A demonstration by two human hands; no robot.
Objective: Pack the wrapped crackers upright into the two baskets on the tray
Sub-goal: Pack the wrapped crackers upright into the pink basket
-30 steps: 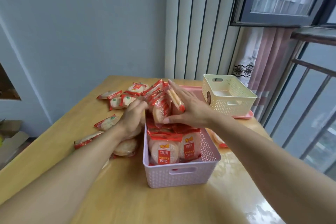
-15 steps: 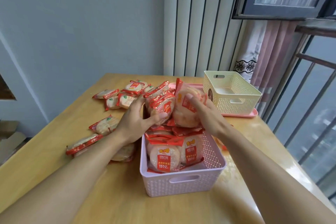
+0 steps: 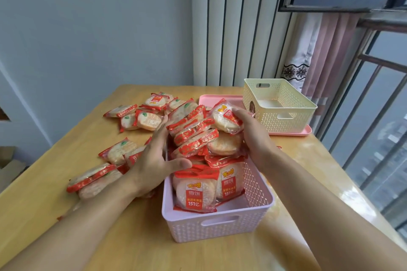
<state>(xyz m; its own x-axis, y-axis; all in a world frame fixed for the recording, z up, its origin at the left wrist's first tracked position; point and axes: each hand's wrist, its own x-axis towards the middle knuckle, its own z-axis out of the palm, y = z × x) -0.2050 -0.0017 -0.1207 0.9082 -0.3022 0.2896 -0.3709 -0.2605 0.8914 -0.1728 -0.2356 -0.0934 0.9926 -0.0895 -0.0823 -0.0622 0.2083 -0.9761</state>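
A pale pink basket (image 3: 218, 224) stands on the wooden table near me, holding several wrapped crackers; two stand upright at its front (image 3: 196, 191). At its far end a stack of red-edged cracker packs (image 3: 193, 134) leans together. My left hand (image 3: 152, 160) lies along the stack's left side, fingers straight, thumb across the basket. My right hand (image 3: 251, 134) grips one wrapped cracker (image 3: 225, 117) above the basket's far right. A cream basket (image 3: 284, 114) stands empty on the pink tray (image 3: 220, 100) behind.
Several loose wrapped crackers (image 3: 141, 116) lie scattered on the table (image 3: 132, 248) to the left of the pink basket and behind it. A window with railings runs along the right. A ribbed wall panel and a curtain stand behind the tray.
My right hand has lifted one cracker off the stack and tilted it over the basket's far right. My left hand has slid in against the stack. The camera has tipped closer.
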